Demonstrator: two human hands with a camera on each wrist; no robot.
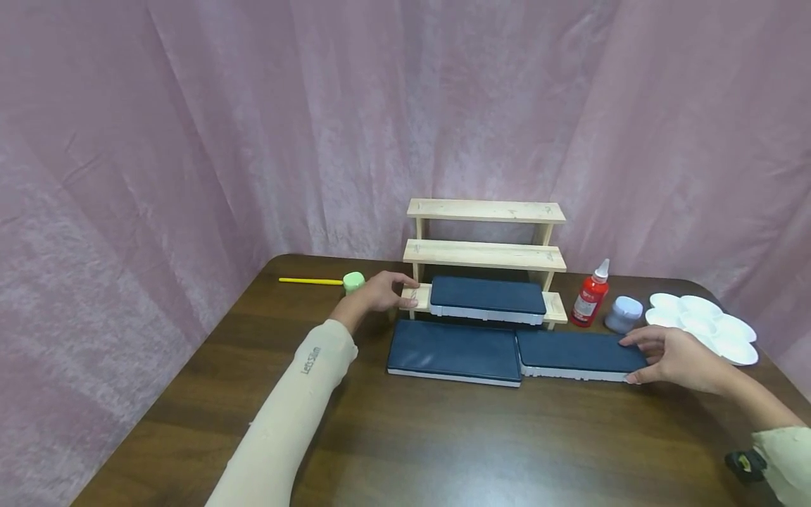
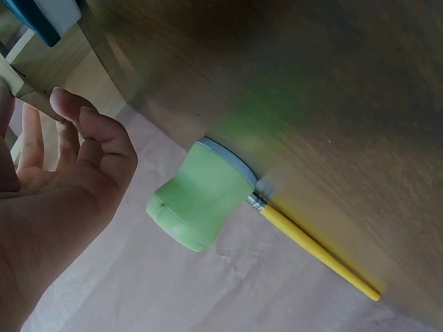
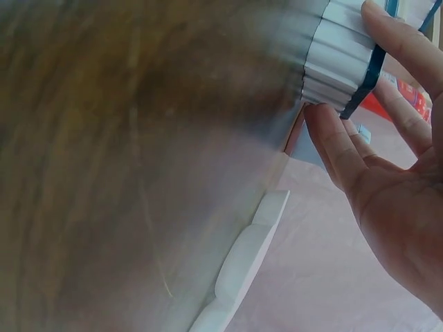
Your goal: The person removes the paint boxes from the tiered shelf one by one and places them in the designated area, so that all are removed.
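Note:
My left hand [image 1: 383,291] grips the left end of the lowest step on a three-step wooden stand [image 1: 484,254]; in the left wrist view its fingers curl at the wood [image 2: 29,91]. A white box with a dark blue lid [image 1: 488,296] lies on that step. On the table in front lie a wider dark-lidded flat box [image 1: 454,352] and, beside it, another white box with a dark blue lid [image 1: 576,352]. My right hand [image 1: 683,358] holds this box's right end between thumb and fingers; the right wrist view shows its ribbed white side [image 3: 340,52].
Left of the stand are a light green jar [image 1: 353,282] and a yellow-handled brush [image 1: 310,281]. To its right stand a red bottle with a white nozzle [image 1: 590,296], a pale lidded jar [image 1: 624,314] and a white flower-shaped palette [image 1: 728,329]. A pink curtain [image 1: 342,127] hangs behind the table.

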